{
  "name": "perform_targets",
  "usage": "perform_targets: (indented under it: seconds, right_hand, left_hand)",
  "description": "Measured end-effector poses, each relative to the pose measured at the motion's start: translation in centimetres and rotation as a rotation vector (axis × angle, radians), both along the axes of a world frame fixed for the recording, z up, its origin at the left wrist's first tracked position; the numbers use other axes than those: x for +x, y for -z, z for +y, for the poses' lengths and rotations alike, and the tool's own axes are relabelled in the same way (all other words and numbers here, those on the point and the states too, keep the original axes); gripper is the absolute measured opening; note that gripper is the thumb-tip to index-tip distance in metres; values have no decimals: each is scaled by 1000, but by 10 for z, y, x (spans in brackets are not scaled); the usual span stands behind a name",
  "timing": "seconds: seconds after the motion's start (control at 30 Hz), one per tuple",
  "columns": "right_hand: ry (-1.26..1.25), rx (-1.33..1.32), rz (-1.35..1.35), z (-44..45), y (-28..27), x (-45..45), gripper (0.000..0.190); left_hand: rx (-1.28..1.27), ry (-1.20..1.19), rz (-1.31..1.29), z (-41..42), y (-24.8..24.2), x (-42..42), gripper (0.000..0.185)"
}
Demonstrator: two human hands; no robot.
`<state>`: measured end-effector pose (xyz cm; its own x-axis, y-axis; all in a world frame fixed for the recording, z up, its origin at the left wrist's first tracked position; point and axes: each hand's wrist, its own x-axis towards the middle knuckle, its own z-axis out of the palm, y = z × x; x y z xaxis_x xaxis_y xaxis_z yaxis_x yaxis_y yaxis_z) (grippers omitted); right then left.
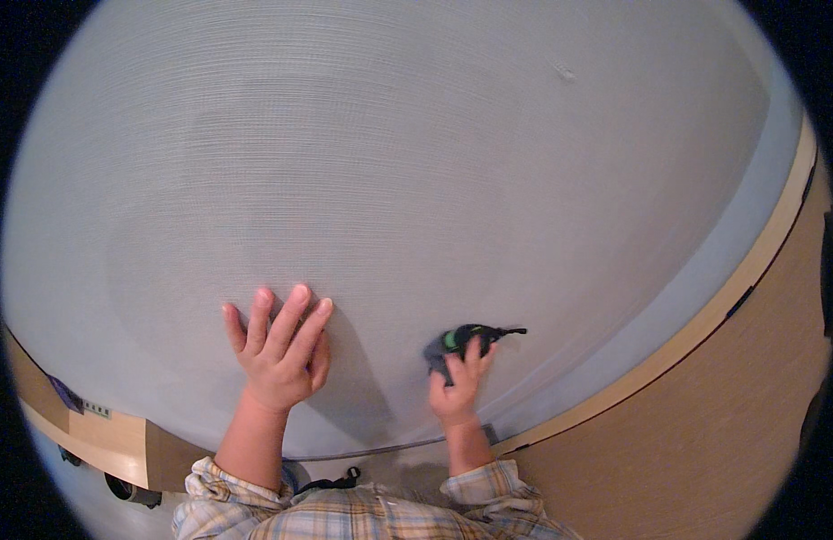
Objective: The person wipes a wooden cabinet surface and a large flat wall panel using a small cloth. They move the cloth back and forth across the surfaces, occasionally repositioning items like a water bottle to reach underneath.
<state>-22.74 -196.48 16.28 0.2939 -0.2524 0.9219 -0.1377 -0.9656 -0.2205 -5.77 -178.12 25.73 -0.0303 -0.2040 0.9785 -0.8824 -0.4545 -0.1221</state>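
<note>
My left hand (278,358) lies palm down on a large pale grey surface (322,202) with fine ribbed lines. Its fingers are spread and hold nothing, and its shadow falls to the right. To the right, my right hand (459,386) grips a small black and grey handheld object (471,335) with green parts. A thin black end juts from it to the right. The object is blurred, so I cannot tell what it is or whether it touches the surface.
A pale wooden edge (659,368) curves along the right, beside a broad brown panel (700,452). At the lower left stands pale wooden furniture (109,449), with a purple item (65,393) near it. A black strap (332,482) shows near my plaid shirt (349,516).
</note>
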Motion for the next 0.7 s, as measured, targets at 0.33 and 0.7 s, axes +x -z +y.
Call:
perform_targets:
  seconds: [0.33, 0.7]
  right_hand:
    - [-74, 52, -163, 62, -87, 69, 50]
    - [-102, -496, 90, 131, -195, 127, 47]
  left_hand:
    - [-3, 28, 35, 51, 30, 37, 38]
    - [-31, 178, 116, 71, -31, 49, 35]
